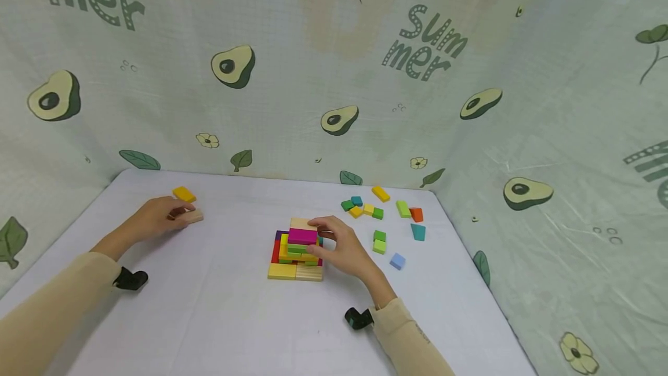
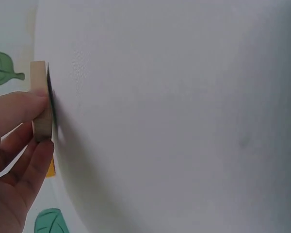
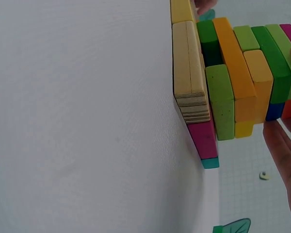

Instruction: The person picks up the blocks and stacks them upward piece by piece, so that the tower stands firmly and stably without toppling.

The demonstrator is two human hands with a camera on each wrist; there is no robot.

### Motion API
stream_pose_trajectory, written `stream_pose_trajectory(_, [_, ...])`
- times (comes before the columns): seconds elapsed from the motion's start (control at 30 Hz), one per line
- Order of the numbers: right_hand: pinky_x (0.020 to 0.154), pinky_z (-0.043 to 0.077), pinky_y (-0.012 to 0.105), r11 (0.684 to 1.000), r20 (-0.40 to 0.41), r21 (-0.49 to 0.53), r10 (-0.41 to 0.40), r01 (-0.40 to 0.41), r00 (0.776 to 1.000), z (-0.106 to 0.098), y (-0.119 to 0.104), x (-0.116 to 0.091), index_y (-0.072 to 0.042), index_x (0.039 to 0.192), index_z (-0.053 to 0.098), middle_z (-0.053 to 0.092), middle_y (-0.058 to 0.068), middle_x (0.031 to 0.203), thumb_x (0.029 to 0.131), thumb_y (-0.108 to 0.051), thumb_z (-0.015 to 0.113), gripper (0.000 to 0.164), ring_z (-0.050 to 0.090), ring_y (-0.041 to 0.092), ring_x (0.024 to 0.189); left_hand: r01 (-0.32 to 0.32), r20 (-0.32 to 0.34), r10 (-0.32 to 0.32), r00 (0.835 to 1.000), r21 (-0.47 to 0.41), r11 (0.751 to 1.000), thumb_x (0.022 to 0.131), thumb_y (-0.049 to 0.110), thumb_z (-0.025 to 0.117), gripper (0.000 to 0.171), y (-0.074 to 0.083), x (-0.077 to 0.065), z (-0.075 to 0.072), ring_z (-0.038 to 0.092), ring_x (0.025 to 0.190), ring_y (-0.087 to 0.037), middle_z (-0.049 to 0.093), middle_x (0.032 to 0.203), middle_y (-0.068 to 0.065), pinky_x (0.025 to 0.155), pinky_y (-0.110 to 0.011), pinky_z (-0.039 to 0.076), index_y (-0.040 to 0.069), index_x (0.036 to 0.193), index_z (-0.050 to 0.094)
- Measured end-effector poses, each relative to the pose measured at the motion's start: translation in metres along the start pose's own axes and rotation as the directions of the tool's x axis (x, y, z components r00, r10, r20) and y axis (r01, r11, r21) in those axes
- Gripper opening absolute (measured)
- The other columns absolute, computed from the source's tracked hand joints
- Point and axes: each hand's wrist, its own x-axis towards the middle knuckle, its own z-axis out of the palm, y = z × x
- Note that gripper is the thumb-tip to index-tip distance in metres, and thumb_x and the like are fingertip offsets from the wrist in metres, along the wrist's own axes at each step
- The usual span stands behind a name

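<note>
My left hand (image 1: pixel 156 216) pinches a plain wooden block (image 2: pixel 42 116) between thumb and fingertips at the left of the table. Just beyond it lies a yellow block (image 1: pixel 184 194). At the middle stands a stepped block tower (image 3: pixel 245 92) of coloured and plain wooden pieces, a magenta block (image 1: pixel 302 237) lying on top. My right hand (image 1: pixel 341 245) holds the tower's upper layers from the right, thumb at the front and fingers towards the back. Its fingers (image 3: pixel 280 150) appear beside a blue and a red piece; how firmly they press is hidden.
Several loose blocks lie right of the tower, among them a yellow bar (image 1: pixel 381 193), a green block (image 1: pixel 403 209), an orange-red one (image 1: pixel 416 214), a teal one (image 1: pixel 418 232) and a blue one (image 1: pixel 398 261). A printed cloth (image 1: pixel 282 132) hangs behind the white table (image 1: pixel 224 318).
</note>
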Motion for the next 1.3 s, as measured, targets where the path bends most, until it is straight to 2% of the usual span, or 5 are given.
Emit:
stream_pose_trajectory(0.2, [0.107,0.055,0.036,1.0,0.001,0.003,-0.006,0.006,1.0,0.0,0.0,0.001,-0.022,0.142,0.061,0.062,-0.004,0.14,0.095,-0.026,0.083,0.052,0.063,0.015,0.128,-0.092,-0.025,0.092,0.995,-0.007,0.996,0.093,0.008,0.082,0.036,0.028,0.008,0.001,0.066,0.098,-0.023,0.072,0.107,-0.006,0.086,-0.042,0.061,0.002,0.127,0.073])
stream_pose_trajectory(0.43, [0.106,0.055,0.031,1.0,-0.003,-0.018,-0.017,0.016,1.0,0.0,0.001,0.001,-0.022,0.142,0.061,0.062,-0.004,0.14,0.095,-0.027,0.083,0.053,0.063,0.015,0.127,-0.164,-0.041,0.162,0.986,-0.056,0.985,0.093,0.008,0.082,0.037,0.082,0.017,-0.004,0.065,0.101,-0.018,0.07,0.108,0.0,0.088,-0.04,0.062,0.006,0.129,0.073])
stream_pose_trajectory(0.83, [0.107,0.055,0.036,1.0,-0.003,-0.002,0.011,-0.011,1.0,-0.001,0.001,0.0,-0.023,0.142,0.062,0.062,-0.006,0.139,0.094,-0.027,0.084,0.053,0.063,0.012,0.127,-0.258,-0.051,0.256,0.965,-0.047,0.965,0.092,0.013,0.085,0.041,0.167,0.034,0.003,0.065,0.099,-0.016,0.071,0.11,0.004,0.087,-0.04,0.062,0.017,0.131,0.075])
stream_pose_trajectory(1.1, [0.107,0.055,0.035,1.0,-0.006,0.0,-0.002,0.002,1.0,-0.001,0.001,0.0,-0.023,0.141,0.062,0.061,-0.005,0.14,0.095,-0.029,0.084,0.052,0.062,0.014,0.128,-0.337,-0.041,0.335,0.941,-0.062,0.939,0.092,0.014,0.086,0.04,0.199,0.043,0.007,0.067,0.098,-0.013,0.072,0.11,0.006,0.085,-0.031,0.061,0.018,0.13,0.077])
stream_pose_trajectory(1.3, [0.107,0.055,0.039,1.0,-0.021,0.002,-0.023,0.023,1.0,-0.001,-0.001,0.001,-0.022,0.144,0.06,0.061,-0.005,0.141,0.093,-0.026,0.085,0.057,0.062,0.016,0.129,-0.379,-0.036,0.377,0.926,-0.084,0.922,0.091,0.013,0.086,0.038,0.21,0.049,0.014,0.065,0.097,-0.013,0.072,0.11,0.005,0.084,-0.03,0.061,0.016,0.128,0.078])
